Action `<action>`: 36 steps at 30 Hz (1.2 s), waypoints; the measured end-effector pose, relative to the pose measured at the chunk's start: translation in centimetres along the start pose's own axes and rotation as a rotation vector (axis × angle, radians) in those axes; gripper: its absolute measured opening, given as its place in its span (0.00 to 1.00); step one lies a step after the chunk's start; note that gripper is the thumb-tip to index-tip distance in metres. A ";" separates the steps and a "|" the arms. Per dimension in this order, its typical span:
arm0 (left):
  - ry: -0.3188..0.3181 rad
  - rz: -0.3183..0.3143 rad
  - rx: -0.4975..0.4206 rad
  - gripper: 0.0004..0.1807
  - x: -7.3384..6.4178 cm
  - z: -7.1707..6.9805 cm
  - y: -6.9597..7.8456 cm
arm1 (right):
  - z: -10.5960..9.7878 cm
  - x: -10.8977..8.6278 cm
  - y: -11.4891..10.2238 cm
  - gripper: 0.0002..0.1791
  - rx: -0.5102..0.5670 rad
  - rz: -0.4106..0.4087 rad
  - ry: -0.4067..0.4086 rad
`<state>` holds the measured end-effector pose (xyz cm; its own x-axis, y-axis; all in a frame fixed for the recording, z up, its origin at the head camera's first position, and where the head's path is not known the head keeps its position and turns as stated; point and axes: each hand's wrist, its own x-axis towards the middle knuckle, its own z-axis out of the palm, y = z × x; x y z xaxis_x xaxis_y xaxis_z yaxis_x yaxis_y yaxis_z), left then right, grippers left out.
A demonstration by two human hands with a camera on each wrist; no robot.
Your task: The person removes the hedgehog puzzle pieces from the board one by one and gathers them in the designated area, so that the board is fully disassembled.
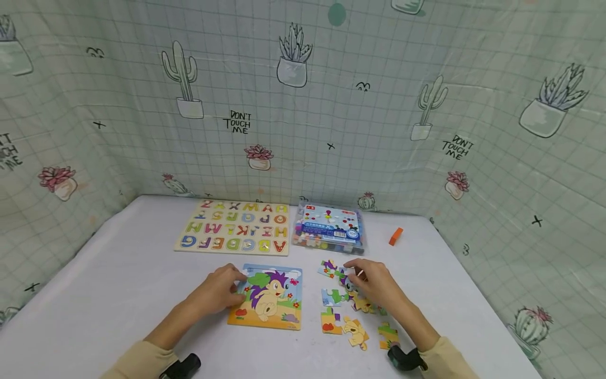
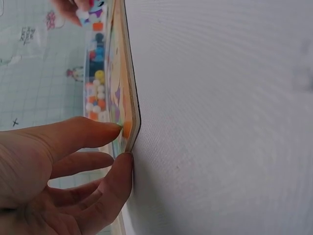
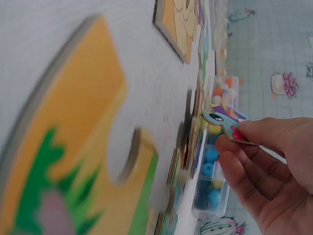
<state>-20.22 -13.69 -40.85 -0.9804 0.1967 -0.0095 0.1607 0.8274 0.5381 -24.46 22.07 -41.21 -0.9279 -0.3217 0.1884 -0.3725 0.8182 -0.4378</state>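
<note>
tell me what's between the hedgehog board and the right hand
Between the hedgehog board and the right hand, the head view shows a bare strip of white table, then loose puzzle pieces.

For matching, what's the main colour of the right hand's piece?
The puzzle piece is mainly light blue; clearest in right wrist view.

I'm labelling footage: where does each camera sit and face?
Head: on the head, facing forward and down at puzzle board; left hand and right hand show.
Left wrist: on that wrist, facing left hand at board edge; right hand beyond.
Right wrist: on that wrist, facing right hand pinching a piece.
Wrist views share the bead box.
</note>
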 end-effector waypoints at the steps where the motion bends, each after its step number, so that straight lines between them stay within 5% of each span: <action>1: -0.002 -0.002 -0.002 0.22 0.0 0.0 0.0 | 0.1 0.1 -0.1 0.14 0.007 0.004 -0.005; 12: 0.007 0.006 -0.011 0.21 0.1 0.1 0.2 | 1.0 1.3 -2.2 0.13 0.039 -0.018 -0.019; 27: 0.014 -0.015 -0.018 0.21 0.1 0.4 -0.2 | 3.5 3.9 -6.1 0.11 0.092 -0.172 -0.042; 36: 0.017 -0.007 -0.024 0.20 0.0 0.4 -0.3 | 4.7 4.8 -7.0 0.11 0.107 -0.169 -0.065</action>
<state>-20.24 -13.71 -41.33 -0.9834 0.1817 0.0004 0.1510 0.8159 0.5581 -26.42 12.60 -41.38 -0.8495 -0.4833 0.2115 -0.5194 0.6957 -0.4962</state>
